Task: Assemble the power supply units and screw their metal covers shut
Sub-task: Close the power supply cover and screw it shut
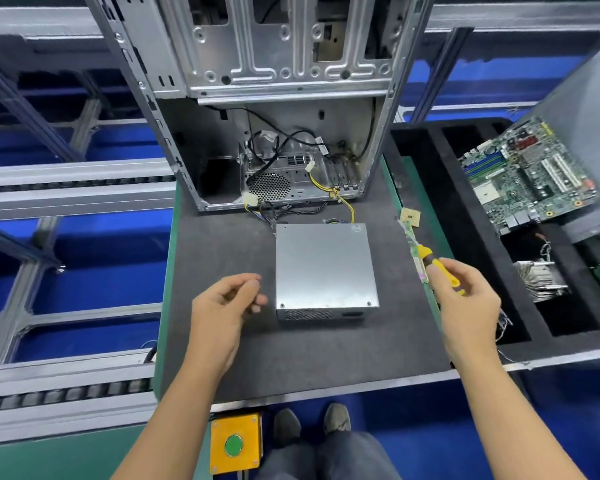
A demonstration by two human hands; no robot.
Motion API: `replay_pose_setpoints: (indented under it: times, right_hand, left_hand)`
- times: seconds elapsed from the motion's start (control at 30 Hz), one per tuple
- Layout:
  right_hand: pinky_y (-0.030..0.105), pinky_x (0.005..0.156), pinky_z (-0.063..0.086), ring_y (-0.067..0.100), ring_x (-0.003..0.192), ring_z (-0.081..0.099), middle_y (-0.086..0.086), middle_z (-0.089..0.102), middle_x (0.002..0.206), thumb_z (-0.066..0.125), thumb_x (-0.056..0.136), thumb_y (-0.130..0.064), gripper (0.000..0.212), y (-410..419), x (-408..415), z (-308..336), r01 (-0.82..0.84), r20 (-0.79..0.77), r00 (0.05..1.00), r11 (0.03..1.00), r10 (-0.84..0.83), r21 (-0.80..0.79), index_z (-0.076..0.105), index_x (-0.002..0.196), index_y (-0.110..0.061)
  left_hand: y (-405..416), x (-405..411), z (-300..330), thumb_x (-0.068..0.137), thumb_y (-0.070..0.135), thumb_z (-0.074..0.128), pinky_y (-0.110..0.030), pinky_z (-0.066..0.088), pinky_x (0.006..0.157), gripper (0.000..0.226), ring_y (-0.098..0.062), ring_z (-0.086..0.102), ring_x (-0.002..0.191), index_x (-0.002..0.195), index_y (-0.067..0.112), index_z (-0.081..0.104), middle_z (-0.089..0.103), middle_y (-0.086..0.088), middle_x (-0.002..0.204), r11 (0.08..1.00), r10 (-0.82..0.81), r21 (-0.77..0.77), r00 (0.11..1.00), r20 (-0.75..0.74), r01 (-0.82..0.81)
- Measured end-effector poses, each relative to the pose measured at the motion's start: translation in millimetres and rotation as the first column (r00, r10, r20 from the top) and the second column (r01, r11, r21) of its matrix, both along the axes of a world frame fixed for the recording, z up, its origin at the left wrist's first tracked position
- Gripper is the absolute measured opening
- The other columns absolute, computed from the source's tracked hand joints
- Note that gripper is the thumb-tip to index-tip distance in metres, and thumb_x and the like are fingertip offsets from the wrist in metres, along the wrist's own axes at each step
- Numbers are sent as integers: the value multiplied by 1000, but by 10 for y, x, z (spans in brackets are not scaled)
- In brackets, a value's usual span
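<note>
A silver power supply unit (pixel 324 268) lies flat on the dark foam mat (pixel 222 237), its metal cover on top with screws at the two near corners. Its yellow and black cables run back into the open computer case (pixel 278 133) standing behind it. My right hand (pixel 465 299) grips a yellow-and-black screwdriver (pixel 439 266) just right of the unit. My left hand (pixel 222 306) hovers left of the unit with its fingers loosely curled and thumb near the fingertips; whether it pinches a small screw is unclear.
A black foam tray (pixel 471 271) at the right holds a green motherboard (pixel 527 174) and a finned heatsink (pixel 541 278). A narrow green circuit strip (pixel 413 247) lies at the mat's right edge. Conveyor rails (pixel 66 181) run at the left. A yellow box with a green button (pixel 234 443) sits below the bench.
</note>
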State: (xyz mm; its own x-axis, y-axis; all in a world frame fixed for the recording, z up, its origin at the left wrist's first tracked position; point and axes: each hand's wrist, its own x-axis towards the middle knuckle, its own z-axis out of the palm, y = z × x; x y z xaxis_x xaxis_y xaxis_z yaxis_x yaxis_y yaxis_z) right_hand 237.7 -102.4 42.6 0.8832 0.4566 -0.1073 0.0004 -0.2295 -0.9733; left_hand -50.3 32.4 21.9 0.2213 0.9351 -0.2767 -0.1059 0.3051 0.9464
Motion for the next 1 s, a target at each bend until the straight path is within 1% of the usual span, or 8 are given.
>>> replay_pose_setpoints:
  times: [0.1,0.2,0.3,0.4,0.53,0.7,0.87,1.0]
  right_hand:
    - [17,74,51,7,76,60,-4,68,85,77,84,-14,12,121,-181,227,-21,-294,948,946,122,323,79,93,-21]
    - [17,66,46,7,67,53,3,62,92,80,75,-29,17,303,-407,388,-5,-422,876,881,231,472,77,85,-16]
    - [22,59,51,10,62,59,4,73,89,65,82,-50,34,436,-577,453,-28,-374,904,903,206,430,68,85,-16]
    - [23,53,51,13,57,60,9,73,79,56,85,-54,36,521,-706,493,-84,-348,910,921,226,380,71,67,-26]
    - [21,47,46,13,49,53,10,70,73,58,95,-45,36,567,-803,454,-80,-392,890,925,234,372,61,76,-14]
    - [23,46,44,14,48,50,12,70,75,53,101,-36,37,585,-846,345,-120,-380,895,945,236,304,56,88,-2]
    - [23,46,45,14,49,51,13,70,78,55,100,-38,39,607,-872,311,-135,-379,893,948,243,288,57,97,1]
    - [23,47,46,14,49,52,13,71,79,55,100,-38,36,615,-883,309,-126,-392,889,948,239,292,56,91,-3]
  left_hand:
    - [-67,216,165,82,18,69,-20,53,58,10,-19,71,71,82,15,79,72,-9,77,996,-9,-88,987,159,23]
    - [-108,340,250,72,19,74,-22,55,57,15,-25,75,76,82,8,72,74,-14,80,987,1,-155,973,232,36]
    - [-101,355,266,63,21,79,-22,55,57,19,-26,75,76,77,11,71,73,-14,76,990,6,-136,974,228,25]
    - [-86,333,244,59,26,85,-22,56,61,20,-28,75,79,73,15,75,72,-16,76,995,-8,-94,979,205,28]
    - [-98,296,216,64,27,92,-24,57,69,21,-29,75,83,74,17,75,75,-18,85,999,-38,-6,987,158,39]
    - [-120,269,234,62,28,87,-26,58,71,19,-30,75,84,75,19,76,76,-15,84,995,-82,66,989,123,74]
    - [-113,266,281,60,27,89,-27,59,71,19,-29,75,79,73,19,76,76,-12,82,990,-96,111,992,88,86]
    - [-102,251,305,62,23,90,-27,59,70,18,-27,75,77,73,19,77,76,-11,82,985,-108,141,991,78,96]
